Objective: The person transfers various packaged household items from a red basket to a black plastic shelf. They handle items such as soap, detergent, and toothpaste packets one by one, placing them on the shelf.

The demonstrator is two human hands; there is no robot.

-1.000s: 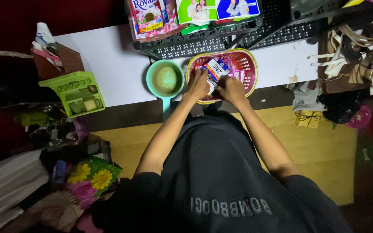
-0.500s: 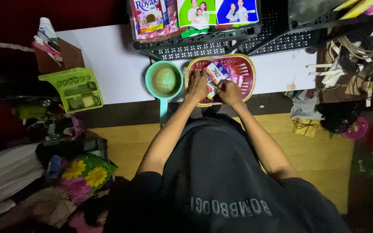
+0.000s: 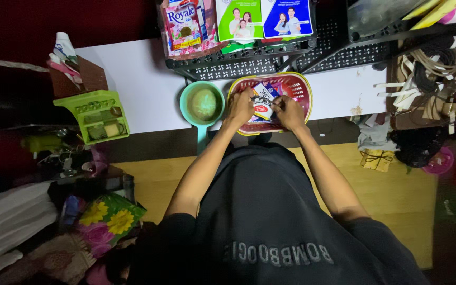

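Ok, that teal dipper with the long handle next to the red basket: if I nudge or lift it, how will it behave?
The teal dipper looks like thin plastic, so probably light and stiff. Its handle juts past the white tabletop edge, so a knock there may pivot or tip it. It seems to hold something murky; expect sloshing if lifted fast.

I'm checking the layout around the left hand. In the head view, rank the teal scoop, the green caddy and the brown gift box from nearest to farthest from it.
From the left hand:
1. Teal scoop, just left of it.
2. Green caddy, farther left.
3. Brown gift box, right, past the right hand; nearly as far as the caddy.
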